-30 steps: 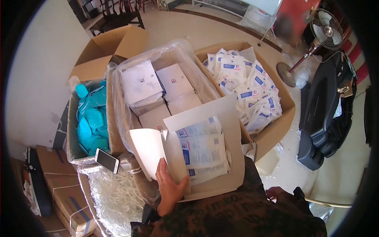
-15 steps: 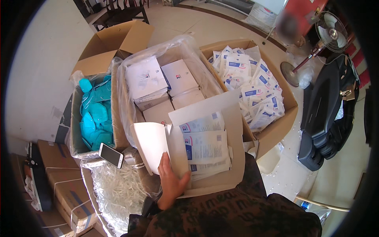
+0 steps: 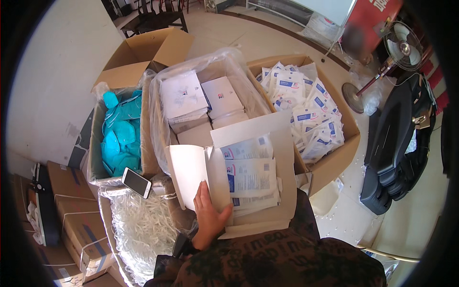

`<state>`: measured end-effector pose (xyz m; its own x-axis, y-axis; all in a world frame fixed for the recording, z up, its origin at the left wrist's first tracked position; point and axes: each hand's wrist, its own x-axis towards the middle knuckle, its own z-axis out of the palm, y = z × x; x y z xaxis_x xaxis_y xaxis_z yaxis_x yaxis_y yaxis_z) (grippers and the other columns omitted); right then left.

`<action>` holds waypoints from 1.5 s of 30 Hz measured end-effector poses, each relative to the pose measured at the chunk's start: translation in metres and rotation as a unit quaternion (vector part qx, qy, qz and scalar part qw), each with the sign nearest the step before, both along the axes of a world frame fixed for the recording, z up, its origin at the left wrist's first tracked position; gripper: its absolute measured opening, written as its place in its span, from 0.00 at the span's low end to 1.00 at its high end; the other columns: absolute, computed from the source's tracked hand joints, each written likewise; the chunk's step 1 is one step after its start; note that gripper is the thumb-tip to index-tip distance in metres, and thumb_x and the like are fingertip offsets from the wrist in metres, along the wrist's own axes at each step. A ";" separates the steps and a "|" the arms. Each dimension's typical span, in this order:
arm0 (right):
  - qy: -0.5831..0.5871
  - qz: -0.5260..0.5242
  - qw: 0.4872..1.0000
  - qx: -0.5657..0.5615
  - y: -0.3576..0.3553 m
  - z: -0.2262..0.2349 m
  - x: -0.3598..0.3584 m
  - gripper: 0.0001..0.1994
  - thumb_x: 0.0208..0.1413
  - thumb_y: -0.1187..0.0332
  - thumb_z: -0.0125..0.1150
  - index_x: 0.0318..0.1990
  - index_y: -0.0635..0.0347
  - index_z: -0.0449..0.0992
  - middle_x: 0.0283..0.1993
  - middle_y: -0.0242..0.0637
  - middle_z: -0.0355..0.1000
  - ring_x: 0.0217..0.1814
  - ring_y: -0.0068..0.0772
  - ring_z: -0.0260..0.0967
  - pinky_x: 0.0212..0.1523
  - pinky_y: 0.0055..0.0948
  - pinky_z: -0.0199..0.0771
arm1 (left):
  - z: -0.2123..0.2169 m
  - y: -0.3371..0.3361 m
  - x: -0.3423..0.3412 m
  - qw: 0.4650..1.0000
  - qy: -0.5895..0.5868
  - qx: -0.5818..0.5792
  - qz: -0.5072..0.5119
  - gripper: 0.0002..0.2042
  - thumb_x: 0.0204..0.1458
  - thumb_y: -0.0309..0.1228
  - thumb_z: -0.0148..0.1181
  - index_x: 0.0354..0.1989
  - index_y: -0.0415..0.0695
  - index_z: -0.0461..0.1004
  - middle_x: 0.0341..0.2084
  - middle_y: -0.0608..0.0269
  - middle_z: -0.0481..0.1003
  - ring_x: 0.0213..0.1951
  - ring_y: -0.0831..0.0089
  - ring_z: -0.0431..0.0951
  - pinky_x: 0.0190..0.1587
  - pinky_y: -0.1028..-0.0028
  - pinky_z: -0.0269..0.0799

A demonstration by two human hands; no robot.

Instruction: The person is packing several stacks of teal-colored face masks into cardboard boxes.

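The left hand (image 3: 209,215) lies on the raised flap (image 3: 190,167) of an open white box (image 3: 282,138), its grip wide, thumb pointing away from the fingers. Flat printed packets (image 3: 252,178) lie inside that box, close before the person's body, beside a big carton (image 3: 241,79) of white boxes (a clear plastic liner (image 3: 159,119) hangs over its edge). A phone (image 3: 136,182) lies near teal masks (image 3: 123,138). The right hand is out of sight; its grip I cannot tell.

Pale floor (image 3: 229,29) bears a fan (image 3: 405,48); a dark chair (image 3: 158,21).
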<state>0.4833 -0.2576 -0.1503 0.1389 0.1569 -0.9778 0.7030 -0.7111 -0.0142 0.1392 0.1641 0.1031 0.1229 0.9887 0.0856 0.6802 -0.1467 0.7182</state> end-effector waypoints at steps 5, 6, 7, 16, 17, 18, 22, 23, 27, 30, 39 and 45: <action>0.014 0.031 0.999 0.030 -0.006 0.000 0.005 0.16 0.59 0.58 0.53 0.48 0.57 0.77 0.46 0.45 0.76 0.43 0.44 0.75 0.44 0.42 0.72 | -0.003 -0.001 0.003 1.000 0.010 0.016 0.005 0.49 0.38 0.34 0.70 0.67 0.31 0.46 0.61 0.37 0.55 0.62 0.45 0.56 0.63 0.54 0.53; 0.017 0.038 0.998 0.037 -0.006 0.000 0.005 0.16 0.59 0.58 0.53 0.48 0.57 0.77 0.46 0.45 0.76 0.43 0.44 0.75 0.44 0.42 0.72 | -0.002 -0.003 0.003 1.000 0.010 0.016 0.005 0.49 0.38 0.34 0.70 0.67 0.31 0.46 0.61 0.37 0.55 0.62 0.45 0.56 0.63 0.54 0.53; 0.020 0.044 0.998 0.045 -0.001 -0.001 0.007 0.16 0.59 0.58 0.53 0.48 0.57 0.77 0.46 0.45 0.76 0.43 0.44 0.75 0.44 0.42 0.72 | -0.002 -0.003 0.003 1.000 0.014 0.004 0.009 0.49 0.38 0.34 0.70 0.67 0.31 0.46 0.61 0.37 0.55 0.62 0.45 0.56 0.63 0.54 0.53; 0.054 0.132 0.986 0.087 0.029 0.009 0.044 0.16 0.59 0.58 0.53 0.47 0.56 0.78 0.46 0.45 0.76 0.44 0.45 0.75 0.45 0.42 0.72 | -0.003 -0.006 0.010 1.000 0.012 0.004 0.019 0.49 0.38 0.36 0.71 0.66 0.30 0.47 0.61 0.35 0.56 0.62 0.43 0.56 0.63 0.52 0.53; 0.058 0.141 0.984 0.091 0.035 0.010 0.049 0.16 0.59 0.58 0.53 0.47 0.56 0.78 0.46 0.45 0.76 0.44 0.45 0.75 0.45 0.42 0.72 | -0.003 -0.006 0.011 1.000 0.015 0.004 0.019 0.49 0.38 0.37 0.71 0.66 0.30 0.47 0.61 0.35 0.56 0.62 0.43 0.56 0.63 0.52 0.53; 0.062 0.151 0.982 0.097 0.041 0.012 0.054 0.16 0.59 0.58 0.53 0.47 0.56 0.78 0.46 0.45 0.76 0.44 0.45 0.75 0.45 0.42 0.72 | -0.004 -0.006 0.012 1.000 0.015 0.003 0.022 0.49 0.38 0.37 0.71 0.66 0.30 0.47 0.61 0.35 0.56 0.62 0.43 0.56 0.63 0.52 0.53; 0.074 0.180 0.974 0.120 0.067 0.019 0.071 0.16 0.59 0.58 0.53 0.47 0.56 0.78 0.46 0.45 0.76 0.44 0.46 0.75 0.45 0.42 0.72 | -0.001 -0.010 0.018 0.999 0.020 0.006 0.031 0.49 0.38 0.35 0.70 0.66 0.31 0.46 0.61 0.37 0.56 0.61 0.44 0.56 0.63 0.52 0.53; 0.076 0.188 0.971 0.127 0.077 0.024 0.077 0.16 0.59 0.58 0.53 0.47 0.56 0.78 0.46 0.46 0.76 0.44 0.46 0.75 0.45 0.42 0.72 | -0.001 -0.013 0.021 0.999 0.019 0.000 0.043 0.49 0.38 0.33 0.69 0.67 0.31 0.45 0.61 0.38 0.56 0.61 0.46 0.56 0.63 0.53 0.53; 0.086 0.223 0.959 0.154 0.122 0.045 0.097 0.16 0.59 0.58 0.53 0.47 0.56 0.78 0.46 0.46 0.76 0.44 0.46 0.75 0.45 0.42 0.71 | -0.007 -0.020 0.029 0.998 0.025 0.022 0.047 0.48 0.38 0.33 0.69 0.67 0.32 0.46 0.60 0.38 0.56 0.61 0.46 0.57 0.63 0.53 0.52; 0.094 0.246 0.950 0.170 0.150 0.067 0.109 0.16 0.59 0.57 0.53 0.47 0.56 0.78 0.46 0.46 0.76 0.44 0.46 0.75 0.45 0.42 0.71 | -0.009 -0.023 0.035 0.997 0.021 0.048 0.053 0.48 0.36 0.34 0.69 0.66 0.30 0.48 0.60 0.36 0.57 0.60 0.44 0.58 0.62 0.53 0.54; 0.133 0.322 0.921 0.172 0.212 0.152 0.143 0.16 0.59 0.57 0.52 0.46 0.55 0.78 0.46 0.46 0.76 0.45 0.47 0.75 0.45 0.43 0.71 | -0.010 -0.025 0.045 0.988 0.030 0.082 0.124 0.47 0.35 0.31 0.68 0.67 0.36 0.50 0.62 0.40 0.56 0.62 0.44 0.57 0.63 0.52 0.52; 0.092 0.251 0.846 0.462 0.361 0.293 0.111 0.09 0.57 0.65 0.58 0.41 0.56 0.80 0.32 0.38 0.77 0.33 0.36 0.74 0.39 0.33 0.72 | -0.007 -0.028 0.048 0.988 0.015 0.079 0.133 0.47 0.38 0.33 0.70 0.67 0.38 0.49 0.64 0.39 0.54 0.66 0.42 0.52 0.64 0.53 0.52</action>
